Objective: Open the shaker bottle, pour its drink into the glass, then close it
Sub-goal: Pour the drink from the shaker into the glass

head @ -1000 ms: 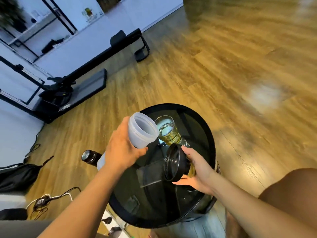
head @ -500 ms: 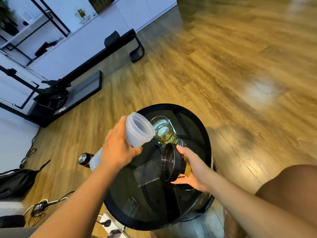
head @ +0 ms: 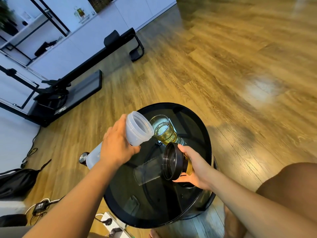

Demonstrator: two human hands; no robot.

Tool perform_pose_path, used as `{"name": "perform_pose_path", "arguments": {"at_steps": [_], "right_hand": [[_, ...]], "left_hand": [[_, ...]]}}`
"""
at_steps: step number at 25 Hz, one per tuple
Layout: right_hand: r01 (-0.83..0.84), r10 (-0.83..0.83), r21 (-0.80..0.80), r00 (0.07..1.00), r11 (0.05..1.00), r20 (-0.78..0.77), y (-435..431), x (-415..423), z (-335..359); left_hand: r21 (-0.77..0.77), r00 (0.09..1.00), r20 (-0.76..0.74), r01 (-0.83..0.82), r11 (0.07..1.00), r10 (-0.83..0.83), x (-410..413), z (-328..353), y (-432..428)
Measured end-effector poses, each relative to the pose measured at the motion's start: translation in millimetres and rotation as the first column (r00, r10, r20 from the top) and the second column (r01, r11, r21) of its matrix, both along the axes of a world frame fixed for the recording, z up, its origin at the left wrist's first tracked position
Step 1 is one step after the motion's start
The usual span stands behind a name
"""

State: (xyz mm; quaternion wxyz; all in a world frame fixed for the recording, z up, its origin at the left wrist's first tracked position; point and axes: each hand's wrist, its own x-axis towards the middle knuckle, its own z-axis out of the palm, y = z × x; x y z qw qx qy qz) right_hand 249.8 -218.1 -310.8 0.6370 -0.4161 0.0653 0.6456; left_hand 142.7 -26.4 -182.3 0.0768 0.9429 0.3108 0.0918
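The left hand is wrapped around the middle of the frosted plastic bottle, fingers clenched on its body and thumb pressed against the near side. The bottle is tilted with its open mouth pointing up and to the right, and its base sticks out past the wrist, down to the left. Just beyond the bottle's mouth, on the far side of the fingertips, stands the glass, upright on the round black table and holding a yellowish drink; the rim of the bottle looks to be right beside the rim of the glass, though whether they touch cannot be told. The right hand grasps the black lid, fingers curled behind it around its gold-coloured cap, with the hollow underside of the lid turned toward the left hand. The lid is held above the table, near the glass and apart from the bottle. Below the left wrist, a dark metal-capped object rests on the wooden floor.
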Motion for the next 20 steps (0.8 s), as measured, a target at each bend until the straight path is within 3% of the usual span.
{"name": "perform_pose_path", "arguments": {"at_steps": [20], "right_hand": [[-0.024,0.024,-0.002,1.0,1.0,0.02,1.8,-0.2,-8.7]], "left_hand": [[0.04,1.0,-0.006,0.012,0.999,-0.012,-0.8,4.5,2.0]]}}
